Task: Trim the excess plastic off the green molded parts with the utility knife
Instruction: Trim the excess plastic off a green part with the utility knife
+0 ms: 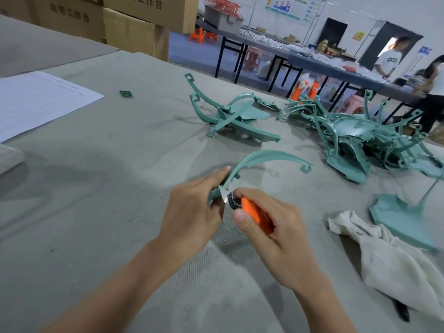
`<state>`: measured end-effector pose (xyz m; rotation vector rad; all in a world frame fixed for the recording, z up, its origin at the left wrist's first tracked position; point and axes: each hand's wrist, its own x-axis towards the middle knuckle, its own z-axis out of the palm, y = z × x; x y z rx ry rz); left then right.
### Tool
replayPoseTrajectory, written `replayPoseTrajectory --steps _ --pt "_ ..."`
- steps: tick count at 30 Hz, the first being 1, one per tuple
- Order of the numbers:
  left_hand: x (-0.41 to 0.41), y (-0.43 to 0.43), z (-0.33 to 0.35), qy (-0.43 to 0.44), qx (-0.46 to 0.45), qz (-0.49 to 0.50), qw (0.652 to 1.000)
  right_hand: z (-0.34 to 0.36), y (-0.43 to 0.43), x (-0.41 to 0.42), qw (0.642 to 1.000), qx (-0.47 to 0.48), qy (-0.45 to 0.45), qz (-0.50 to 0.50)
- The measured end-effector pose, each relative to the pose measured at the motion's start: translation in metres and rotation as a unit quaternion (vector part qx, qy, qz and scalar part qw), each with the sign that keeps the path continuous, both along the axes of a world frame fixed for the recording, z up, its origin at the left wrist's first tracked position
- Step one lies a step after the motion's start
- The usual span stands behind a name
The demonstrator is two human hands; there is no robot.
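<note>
My left hand (192, 212) grips the near end of a curved green molded part (271, 156), whose hooked far end arcs up and to the right above the table. My right hand (271, 234) holds an orange utility knife (254, 213). Its short blade (223, 194) lies against the part's edge just beside my left fingers. A small heap of green parts (237, 116) lies beyond, and a larger tangled pile (365, 138) sits at the right. One flat green part (398, 217) lies alone at the near right.
A grey cloth covers the table (108, 188). A white rag (389, 260) lies at the right, a paper sheet (36, 99) at the left, with cardboard boxes (120, 22) behind. Plastic shavings dust the cloth near my hands. Two people stand by the far tables.
</note>
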<state>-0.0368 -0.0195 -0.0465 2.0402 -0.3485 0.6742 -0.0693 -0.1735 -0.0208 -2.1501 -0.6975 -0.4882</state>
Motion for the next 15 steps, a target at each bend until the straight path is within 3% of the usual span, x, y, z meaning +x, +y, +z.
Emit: replayPoseTrajectory --steps 6,15 --pt "0.0042 -0.0029 -0.0017 0.023 -0.026 -0.012 0.999 -0.0025 0.0018 0.0036 1.000 0.008 0.008 -0.018" --pt "0.0045 -0.0031 -0.0021 0.013 0.015 -0.034 0.999 -0.0017 0.0006 0.0040 0.999 0.019 0.001 -0.030"
